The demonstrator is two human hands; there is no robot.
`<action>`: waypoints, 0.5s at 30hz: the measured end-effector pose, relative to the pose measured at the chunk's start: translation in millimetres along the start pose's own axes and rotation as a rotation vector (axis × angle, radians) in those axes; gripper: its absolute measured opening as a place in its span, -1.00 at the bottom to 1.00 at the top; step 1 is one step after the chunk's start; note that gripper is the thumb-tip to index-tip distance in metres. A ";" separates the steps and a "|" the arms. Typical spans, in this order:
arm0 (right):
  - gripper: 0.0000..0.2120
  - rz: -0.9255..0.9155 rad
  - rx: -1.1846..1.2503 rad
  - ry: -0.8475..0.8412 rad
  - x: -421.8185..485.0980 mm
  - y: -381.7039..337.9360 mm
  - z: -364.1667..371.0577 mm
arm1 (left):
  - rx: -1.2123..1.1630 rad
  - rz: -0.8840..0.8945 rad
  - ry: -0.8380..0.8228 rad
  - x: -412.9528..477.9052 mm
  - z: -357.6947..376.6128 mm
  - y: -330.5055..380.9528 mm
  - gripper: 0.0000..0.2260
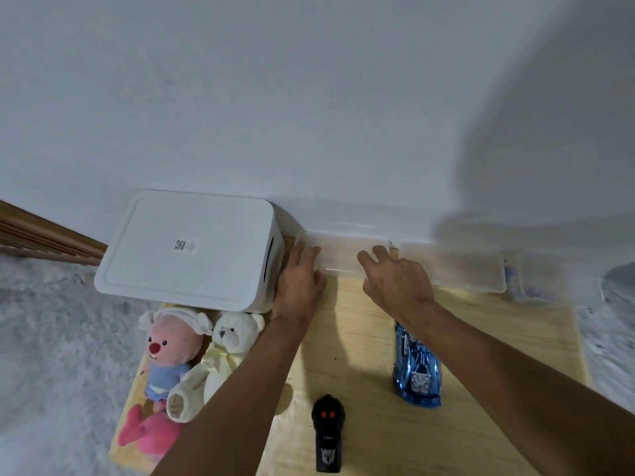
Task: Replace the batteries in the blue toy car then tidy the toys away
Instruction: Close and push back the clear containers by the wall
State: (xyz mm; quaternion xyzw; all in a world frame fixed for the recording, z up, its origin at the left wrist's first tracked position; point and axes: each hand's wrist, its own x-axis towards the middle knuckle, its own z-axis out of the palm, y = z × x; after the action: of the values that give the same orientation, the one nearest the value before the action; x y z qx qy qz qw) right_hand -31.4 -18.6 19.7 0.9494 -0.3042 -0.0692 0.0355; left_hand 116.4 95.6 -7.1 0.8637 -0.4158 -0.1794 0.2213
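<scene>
The blue toy car [416,369] lies on the wooden table [360,338], partly under my right forearm. A black remote control [328,434] with two red buttons lies near the front edge. Both hands reach to a clear plastic box [340,254] at the back by the wall. My left hand [299,281] touches its left end with straight fingers. My right hand [395,278] lies on its right end, fingers bent over the rim. A pink plush doll [168,352] and a cream teddy bear [223,352] lie at the left.
A white lidded storage bin [189,249] stands at the back left against the wall. A second clear box [457,269] and a blurred container [536,280] sit at the back right. Grey carpet [51,338] surrounds the low table.
</scene>
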 end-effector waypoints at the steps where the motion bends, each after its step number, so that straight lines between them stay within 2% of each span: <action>1: -0.62 -0.001 -0.001 0.001 -0.3 0.1 0.3 | -0.014 -0.004 0.005 -1.3 0.0 0.6 -0.55; 8: -0.50 -0.006 0.009 -0.023 -6.0 -5.3 9.4 | -0.157 -0.056 0.015 -7.1 -0.1 2.6 -0.57; 12: -0.64 0.059 0.160 -0.073 -6.6 -3.6 -9.4 | -0.133 -0.109 0.062 -6.5 -2.9 11.8 -0.55; 15: -0.73 0.149 0.383 -0.059 -1.1 11.9 -20.4 | -0.149 -0.130 0.063 -8.5 -2.9 10.8 -0.45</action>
State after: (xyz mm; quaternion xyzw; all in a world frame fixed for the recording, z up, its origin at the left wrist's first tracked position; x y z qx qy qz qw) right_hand -36.0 -27.1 41.2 0.9112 -0.3822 -0.0352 -0.1498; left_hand 105.9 97.1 2.2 0.8752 -0.3374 -0.1966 0.2857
